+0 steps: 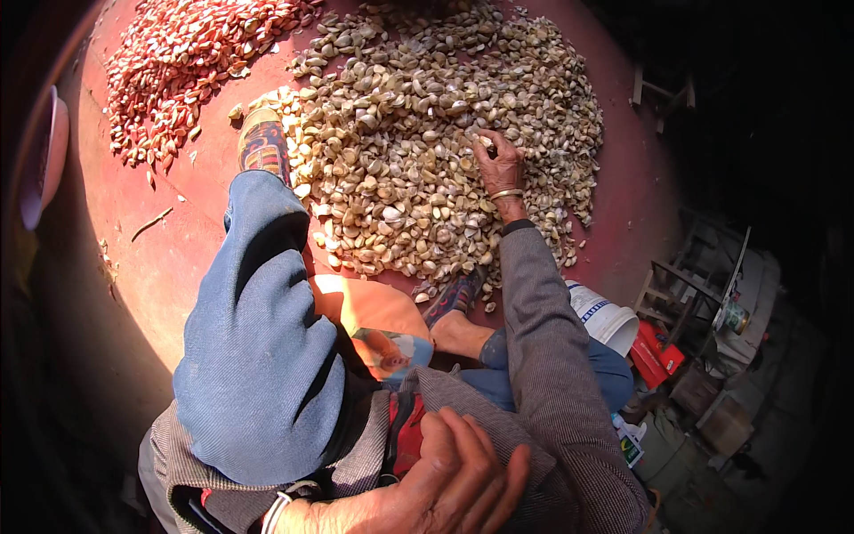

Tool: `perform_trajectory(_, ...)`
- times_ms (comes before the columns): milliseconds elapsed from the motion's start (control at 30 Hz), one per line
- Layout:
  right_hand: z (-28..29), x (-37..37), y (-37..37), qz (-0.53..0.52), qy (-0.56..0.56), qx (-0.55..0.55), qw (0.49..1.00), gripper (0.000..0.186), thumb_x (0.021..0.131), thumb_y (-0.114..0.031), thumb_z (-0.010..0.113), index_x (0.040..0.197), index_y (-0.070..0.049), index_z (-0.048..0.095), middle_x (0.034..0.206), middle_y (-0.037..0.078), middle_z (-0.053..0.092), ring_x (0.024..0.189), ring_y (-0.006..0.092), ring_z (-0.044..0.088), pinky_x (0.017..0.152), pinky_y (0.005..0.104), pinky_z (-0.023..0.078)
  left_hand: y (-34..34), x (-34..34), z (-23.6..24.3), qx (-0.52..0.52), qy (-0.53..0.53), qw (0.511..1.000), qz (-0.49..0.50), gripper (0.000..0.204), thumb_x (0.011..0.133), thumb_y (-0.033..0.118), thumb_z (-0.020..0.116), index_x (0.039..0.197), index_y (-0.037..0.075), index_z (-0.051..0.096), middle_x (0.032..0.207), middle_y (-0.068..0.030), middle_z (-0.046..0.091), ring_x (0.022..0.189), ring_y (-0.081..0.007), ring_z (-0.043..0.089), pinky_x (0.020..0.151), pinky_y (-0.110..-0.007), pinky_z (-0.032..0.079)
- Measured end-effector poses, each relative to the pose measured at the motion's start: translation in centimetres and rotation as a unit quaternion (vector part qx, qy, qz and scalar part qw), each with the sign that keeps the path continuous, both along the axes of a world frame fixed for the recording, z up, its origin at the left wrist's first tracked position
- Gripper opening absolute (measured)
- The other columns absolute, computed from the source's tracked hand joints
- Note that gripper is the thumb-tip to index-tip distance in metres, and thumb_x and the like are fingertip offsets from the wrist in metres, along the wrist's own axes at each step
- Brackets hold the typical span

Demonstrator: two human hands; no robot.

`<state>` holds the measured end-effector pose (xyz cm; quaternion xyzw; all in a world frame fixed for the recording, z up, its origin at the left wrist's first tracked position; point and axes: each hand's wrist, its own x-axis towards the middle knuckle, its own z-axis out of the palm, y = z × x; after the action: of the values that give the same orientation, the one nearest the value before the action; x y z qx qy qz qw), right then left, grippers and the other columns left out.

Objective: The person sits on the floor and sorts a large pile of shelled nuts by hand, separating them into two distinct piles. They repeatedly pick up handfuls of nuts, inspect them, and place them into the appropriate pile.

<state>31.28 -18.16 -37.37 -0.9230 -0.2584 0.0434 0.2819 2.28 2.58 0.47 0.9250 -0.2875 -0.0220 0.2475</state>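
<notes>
My right hand (pixel 496 165) reaches into a wide pile of pale, papery cloves or shells (pixel 391 178), its thumb and fingers curled together; what they hold is too small to make out. My left hand (pixel 445 472) rests low over my lap, fingers loosely bent and apart, with nothing visible in them. A heap of smaller reddish-pink pieces (pixel 178 71) lies at the upper left, separate from the pale pile.
My shoed feet (pixel 263 147) border the pale pile on a red surface (pixel 151 249). A pink-rimmed basin (pixel 52 156) stands at far left. At right are a white bucket (pixel 605 316), a red box (pixel 654 351), wooden frames (pixel 676 294) and assorted clutter.
</notes>
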Motion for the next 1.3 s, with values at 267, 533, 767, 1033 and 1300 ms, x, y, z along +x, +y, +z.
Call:
perform_trajectory(267,1.7,-1.1,2.2,-0.004,0.037,-0.031,0.999,0.02,0.086,-0.023,0.07,0.103,-0.013,0.075,0.08,0.008,0.072,0.066,0.0184,0.065,0.062,0.0368,0.052,1.8,0.0,1.6,0.019,0.081,0.996,-0.037,0.045,0.093,0.018,0.053,0.136,0.003,0.055,0.114,-0.0226,0.063,0.111,-0.0393,0.06,0.101,-0.055,0.046)
perform_trajectory(533,2.6,-4.0,3.3,0.013,0.11,0.005,0.994,0.024,0.087,-0.026,0.071,0.105,-0.01,0.071,0.095,0.007,0.073,0.079,0.0174,0.068,0.072,0.0364,0.054,3.3,-1.8,2.1,0.02,0.088,0.994,-0.053,0.048,0.09,0.017,0.055,0.136,0.003,0.054,0.115,-0.0227,0.062,0.114,-0.0394,0.059,0.102,-0.054,0.047)
perform_trajectory(767,4.0,-8.2,3.9,0.048,0.271,-0.035,0.961,0.042,0.095,-0.042,0.062,0.114,-0.005,0.065,0.081,0.014,0.065,0.072,0.0262,0.062,0.068,0.0441,0.05,3.0,-4.1,-0.7,-0.044,0.008,0.996,0.072,0.055,0.084,0.019,0.06,0.136,0.002,0.053,0.118,-0.0224,0.062,0.115,-0.0375,0.058,0.102,-0.055,0.047)
perform_trajectory(1033,14.4,-4.4,-2.2,0.124,0.163,-0.115,0.972,0.042,0.098,-0.047,0.059,0.111,-0.008,0.068,0.09,0.012,0.069,0.081,0.0219,0.066,0.074,0.0438,0.052,3.8,-3.5,-1.0,-0.067,-0.064,0.99,0.11,0.054,0.07,0.013,0.073,0.12,-0.006,0.063,0.096,-0.0192,0.066,0.083,-0.033,0.066,0.073,-0.045,0.052)
perform_trajectory(1300,30.4,-4.0,-23.1,-0.153,0.101,-0.038,0.982,0.02,0.095,-0.021,0.062,0.108,-0.007,0.068,0.071,-0.002,0.057,0.061,0.0067,0.054,0.057,0.0249,0.048,4.1,-4.2,-1.3,-0.032,-0.048,0.99,0.129,0.054,0.079,0.008,0.073,0.129,-0.003,0.057,0.096,-0.0127,0.062,0.083,-0.03,0.057,0.075,-0.04,0.046)
